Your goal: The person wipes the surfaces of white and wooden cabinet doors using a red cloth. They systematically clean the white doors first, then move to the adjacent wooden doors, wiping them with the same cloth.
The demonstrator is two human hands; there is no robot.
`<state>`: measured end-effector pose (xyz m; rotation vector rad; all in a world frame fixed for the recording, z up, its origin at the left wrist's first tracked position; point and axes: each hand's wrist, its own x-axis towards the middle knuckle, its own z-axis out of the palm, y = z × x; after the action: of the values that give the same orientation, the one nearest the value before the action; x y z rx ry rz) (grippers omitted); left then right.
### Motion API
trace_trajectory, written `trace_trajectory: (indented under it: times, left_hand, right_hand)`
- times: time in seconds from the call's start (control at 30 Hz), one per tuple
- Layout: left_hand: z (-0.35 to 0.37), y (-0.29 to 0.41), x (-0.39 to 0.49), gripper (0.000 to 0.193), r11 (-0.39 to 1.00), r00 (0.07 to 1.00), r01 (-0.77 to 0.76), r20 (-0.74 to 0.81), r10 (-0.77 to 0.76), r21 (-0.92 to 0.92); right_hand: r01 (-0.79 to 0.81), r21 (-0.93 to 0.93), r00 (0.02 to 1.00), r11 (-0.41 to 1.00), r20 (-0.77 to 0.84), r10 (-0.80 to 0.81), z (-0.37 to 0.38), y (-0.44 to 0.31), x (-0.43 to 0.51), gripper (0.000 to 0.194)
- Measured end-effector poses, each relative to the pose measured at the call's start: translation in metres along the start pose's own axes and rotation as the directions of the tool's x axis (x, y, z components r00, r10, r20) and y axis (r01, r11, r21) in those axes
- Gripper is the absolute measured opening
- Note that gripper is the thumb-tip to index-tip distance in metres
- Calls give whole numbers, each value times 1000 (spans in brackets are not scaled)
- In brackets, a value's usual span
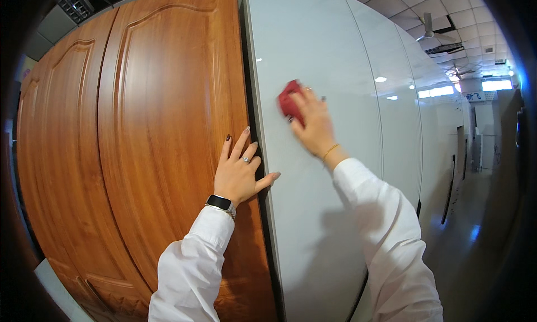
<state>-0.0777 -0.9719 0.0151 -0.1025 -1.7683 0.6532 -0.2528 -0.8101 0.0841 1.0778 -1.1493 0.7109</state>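
My right hand (314, 123) presses a folded red cloth (290, 102) against the upper part of a glossy white cabinet door (310, 49); the hand is slightly blurred. To its left and lower, my left hand (238, 169) lies spread on the edge of a wood-grain door (168, 112) with a moulded panel. Its thumb reaches over the dark gap towards the white door, and it holds nothing. A ring and a watch are on the left hand and wrist.
More wood-grain doors (69, 112) stand at the left, and further white panels (396, 112) run off to the right. Black handles (449, 190) show on the far panels. Beyond them a shiny floor (465, 221) stretches back beneath a ceiling fan (428, 33).
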Motion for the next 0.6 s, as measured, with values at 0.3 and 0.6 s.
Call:
trace_trajectory:
  times: [0.3, 0.6]
  left_hand:
    - [0, 0, 0, 61, 1000, 994, -16, 113, 13, 24]
    - [4, -1, 0, 59, 1000, 997, -6, 72, 5, 15]
  right_hand:
    - [-471, -58, 863, 880, -238, 446, 6, 52, -10, 56]
    - [103, 29, 994, 994, 17, -103, 13, -48, -14, 60]
